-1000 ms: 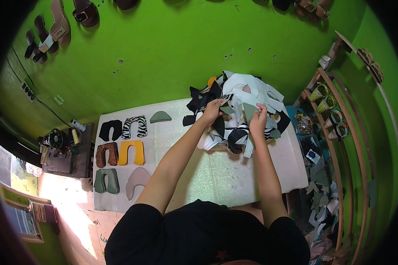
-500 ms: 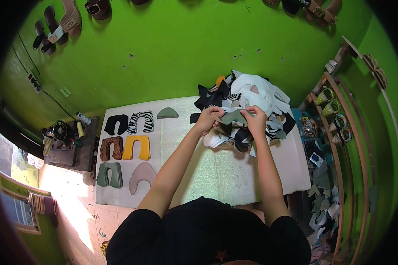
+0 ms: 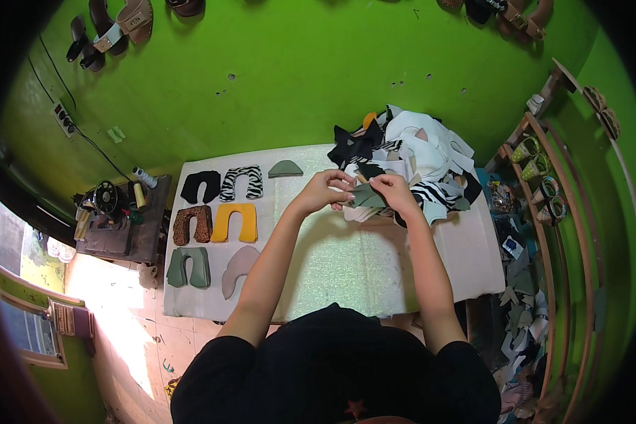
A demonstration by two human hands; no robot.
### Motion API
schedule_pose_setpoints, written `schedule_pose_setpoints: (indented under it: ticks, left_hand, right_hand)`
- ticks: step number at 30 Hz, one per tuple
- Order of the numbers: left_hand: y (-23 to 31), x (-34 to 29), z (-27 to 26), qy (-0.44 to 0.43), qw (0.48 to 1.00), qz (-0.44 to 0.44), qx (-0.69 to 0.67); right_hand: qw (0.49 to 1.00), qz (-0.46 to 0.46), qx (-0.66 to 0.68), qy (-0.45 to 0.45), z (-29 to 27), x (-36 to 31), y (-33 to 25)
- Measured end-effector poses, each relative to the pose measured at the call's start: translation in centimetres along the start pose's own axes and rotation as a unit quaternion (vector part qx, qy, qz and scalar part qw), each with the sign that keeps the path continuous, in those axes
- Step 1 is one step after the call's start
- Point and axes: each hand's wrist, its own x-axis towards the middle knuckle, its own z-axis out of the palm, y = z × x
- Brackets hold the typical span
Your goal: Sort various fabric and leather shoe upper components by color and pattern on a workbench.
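Both my hands hold a grey-green leather-like piece (image 3: 367, 198) in front of the pile of scraps. My left hand (image 3: 326, 189) pinches its left side, and my right hand (image 3: 396, 193) grips the right side, fingers closed. Behind and beside them lies a heap of cut scraps (image 3: 429, 147) in white, black, zebra print and green. To the left sit neat U-shaped stacks: black (image 3: 201, 177), zebra-print (image 3: 241, 174), brown spotted (image 3: 191, 215), yellow (image 3: 234, 213) and green (image 3: 188, 258). A mauve curved piece (image 3: 233, 272) is partly hidden by my left forearm. A green half-moon stack (image 3: 286, 169) lies behind.
Everything rests on a pale-covered table (image 3: 346, 275) against a green wall. A sewing machine (image 3: 106, 198) stands at the left. At the right is a wooden rack (image 3: 544, 240) with shoes, and more scraps (image 3: 523, 304) lie low beside the table. Sandals (image 3: 131, 25) hang on the wall.
The green piece has come slightly nearer to me and away from the heap, with both hands still on it. The whole view has shifted a little.
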Motion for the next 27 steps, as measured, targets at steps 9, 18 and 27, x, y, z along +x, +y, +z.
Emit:
schedule_pose_setpoints:
  ticks: [9,18,27]
  left_hand:
    - [0.6,-4.2,-1.0,0.082,0.957,0.115,0.252]
    - [-0.5,-6.3,-1.8,0.172,0.883,0.231,0.372]
    - [-0.9,-6.7,-2.9,0.140,0.870,0.295,0.369]
  right_hand:
    - [0.997,0.013,-0.011,-0.070,4.8,-0.2,-2.4]
    - [0.988,0.047,0.077,-0.127,8.5,-0.4,-2.7]
    - [0.987,0.046,0.072,-0.138,9.6,-1.0,-2.9]
